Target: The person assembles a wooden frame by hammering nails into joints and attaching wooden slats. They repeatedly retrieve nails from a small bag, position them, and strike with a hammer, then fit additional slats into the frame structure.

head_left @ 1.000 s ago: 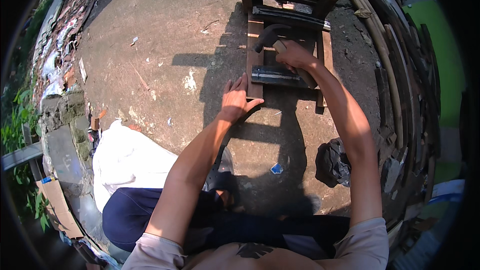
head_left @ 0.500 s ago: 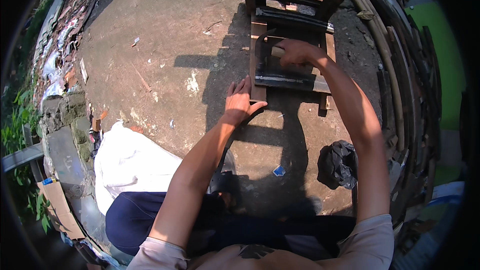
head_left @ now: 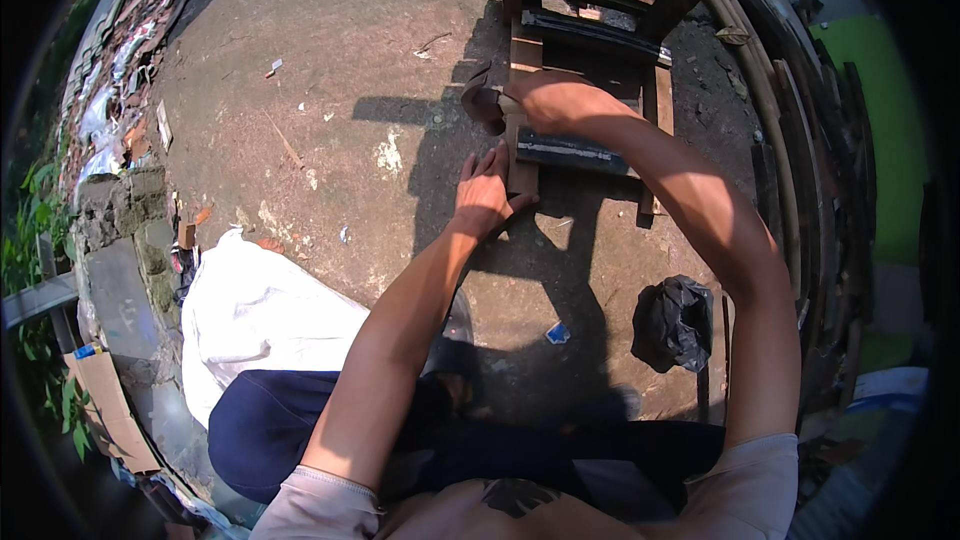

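Wooden frame [head_left: 663, 98] sits on concrete ground [head_left: 300, 100]. Dark slat [head_left: 572, 152] crosses near the left rail's [head_left: 524, 178] near end. Left hand [head_left: 482, 198] is open, fingers spread along that rail's outer edge, thumb at its near corner, probably bracing it. Right hand [head_left: 548, 102] grips the hammer [head_left: 484, 112] close to its head, perhaps for control; head overhangs the rail's left edge.
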Available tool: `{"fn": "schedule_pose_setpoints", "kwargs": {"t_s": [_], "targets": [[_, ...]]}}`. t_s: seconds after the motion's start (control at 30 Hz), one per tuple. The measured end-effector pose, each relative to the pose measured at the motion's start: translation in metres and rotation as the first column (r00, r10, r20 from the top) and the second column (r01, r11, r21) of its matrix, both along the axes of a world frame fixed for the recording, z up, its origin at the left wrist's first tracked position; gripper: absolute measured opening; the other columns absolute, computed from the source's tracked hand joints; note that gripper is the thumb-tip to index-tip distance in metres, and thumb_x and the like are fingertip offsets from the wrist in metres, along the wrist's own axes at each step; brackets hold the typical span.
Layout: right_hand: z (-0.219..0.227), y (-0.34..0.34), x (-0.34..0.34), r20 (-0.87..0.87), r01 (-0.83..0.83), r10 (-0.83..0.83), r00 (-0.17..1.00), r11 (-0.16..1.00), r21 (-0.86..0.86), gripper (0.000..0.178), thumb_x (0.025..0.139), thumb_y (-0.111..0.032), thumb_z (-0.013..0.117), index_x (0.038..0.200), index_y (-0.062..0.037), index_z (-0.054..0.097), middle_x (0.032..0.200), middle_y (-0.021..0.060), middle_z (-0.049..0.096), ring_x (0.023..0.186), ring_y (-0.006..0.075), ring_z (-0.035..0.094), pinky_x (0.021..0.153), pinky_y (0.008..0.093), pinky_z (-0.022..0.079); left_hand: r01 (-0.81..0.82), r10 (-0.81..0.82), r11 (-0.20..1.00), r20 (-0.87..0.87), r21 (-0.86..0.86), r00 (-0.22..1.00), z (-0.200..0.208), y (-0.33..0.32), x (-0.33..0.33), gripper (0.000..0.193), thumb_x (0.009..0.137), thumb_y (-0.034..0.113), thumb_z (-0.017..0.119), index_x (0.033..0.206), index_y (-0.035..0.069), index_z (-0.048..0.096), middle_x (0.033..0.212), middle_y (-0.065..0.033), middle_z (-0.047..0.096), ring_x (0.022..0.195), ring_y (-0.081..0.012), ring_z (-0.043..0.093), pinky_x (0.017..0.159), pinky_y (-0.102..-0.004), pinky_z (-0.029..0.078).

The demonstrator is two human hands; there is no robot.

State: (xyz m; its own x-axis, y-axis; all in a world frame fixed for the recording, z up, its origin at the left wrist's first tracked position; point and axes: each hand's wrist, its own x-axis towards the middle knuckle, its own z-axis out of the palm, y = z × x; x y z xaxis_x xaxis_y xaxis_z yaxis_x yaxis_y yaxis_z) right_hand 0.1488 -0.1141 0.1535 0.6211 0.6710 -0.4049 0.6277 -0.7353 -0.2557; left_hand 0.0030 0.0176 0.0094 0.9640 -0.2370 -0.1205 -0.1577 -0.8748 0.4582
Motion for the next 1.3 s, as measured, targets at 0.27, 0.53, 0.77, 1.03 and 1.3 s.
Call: {"fn": "schedule_pose_setpoints", "kwargs": {"t_s": [0.27, 0.53, 0.77, 1.03, 1.3], "targets": [[0.028, 0.033, -0.001, 0.014, 0.126, -0.126, 0.992, 0.992, 0.032, 0.031, 0.084, -0.012, 0.055, 0.112, -0.0009, 0.065, 0.108, 0.0224, 0.067, 0.096, 0.0368, 0.067, 0.079, 0.0444, 0.055, -0.086, 0.086, 0.996, -0.002, -0.027, 0.996, 0.002, 0.025, -0.004, 0.109, 0.075, 0.062, 0.069, 0.147, -0.006, 0.023, 0.143, -0.0229, 0.044, 0.137, -0.0311, 0.038, 0.116, -0.0464, 0.021], [0.066, 0.003, -0.018, 0.055, 0.184, -0.176, 0.983, 0.960, -0.211, 0.025, 0.082, -0.009, 0.060, 0.104, -0.0023, 0.070, 0.105, 0.0224, 0.068, 0.100, 0.0349, 0.067, 0.080, 0.0443, 0.055, 0.000, -0.001, 0.995, -0.006, -0.098, 1.000, -0.003, -0.008, 0.000, 0.102, 0.078, 0.059, 0.068, 0.145, -0.006, 0.029, 0.146, -0.0222, 0.040, 0.138, -0.0305, 0.038, 0.116, -0.0468, 0.021], [-0.001, -0.036, -0.048, -0.014, 0.120, -0.170, 0.985, 0.748, -0.653, 0.030, 0.083, -0.014, 0.065, 0.112, -0.0065, 0.070, 0.112, 0.0134, 0.069, 0.103, 0.0304, 0.068, 0.082, 0.0407, 0.056, 0.054, -0.054, 0.999, 0.015, 0.001, 0.998, -0.008, -0.014, 0.005, 0.098, 0.079, 0.057, 0.067, 0.145, -0.006, 0.030, 0.147, -0.0216, 0.040, 0.138, -0.0302, 0.037, 0.116, -0.0465, 0.020], [0.056, -0.035, -0.057, 0.110, 0.269, -0.252, 0.961, 0.945, -0.184, 0.026, 0.082, -0.007, 0.056, 0.106, -0.0056, 0.068, 0.100, 0.0191, 0.069, 0.097, 0.0345, 0.068, 0.080, 0.0432, 0.055, -0.004, 0.002, 0.998, -0.034, -0.061, 0.999, -0.001, -0.012, 0.002, 0.107, 0.076, 0.063, 0.067, 0.147, -0.004, 0.024, 0.146, -0.0208, 0.041, 0.139, -0.0301, 0.035, 0.117, -0.0442, 0.019], [0.037, 0.000, -0.046, 0.094, 0.184, -0.161, 0.982, 0.916, -0.355, 0.032, 0.079, -0.004, 0.062, 0.110, -0.0042, 0.068, 0.103, 0.0196, 0.069, 0.099, 0.0353, 0.068, 0.080, 0.0435, 0.057, 0.033, -0.030, 0.998, 0.049, -0.050, 0.998, -0.009, -0.011, 0.004, 0.106, 0.077, 0.063, 0.066, 0.147, -0.004, 0.025, 0.145, -0.0229, 0.042, 0.139, -0.0312, 0.035, 0.117, -0.0475, 0.019]]}}
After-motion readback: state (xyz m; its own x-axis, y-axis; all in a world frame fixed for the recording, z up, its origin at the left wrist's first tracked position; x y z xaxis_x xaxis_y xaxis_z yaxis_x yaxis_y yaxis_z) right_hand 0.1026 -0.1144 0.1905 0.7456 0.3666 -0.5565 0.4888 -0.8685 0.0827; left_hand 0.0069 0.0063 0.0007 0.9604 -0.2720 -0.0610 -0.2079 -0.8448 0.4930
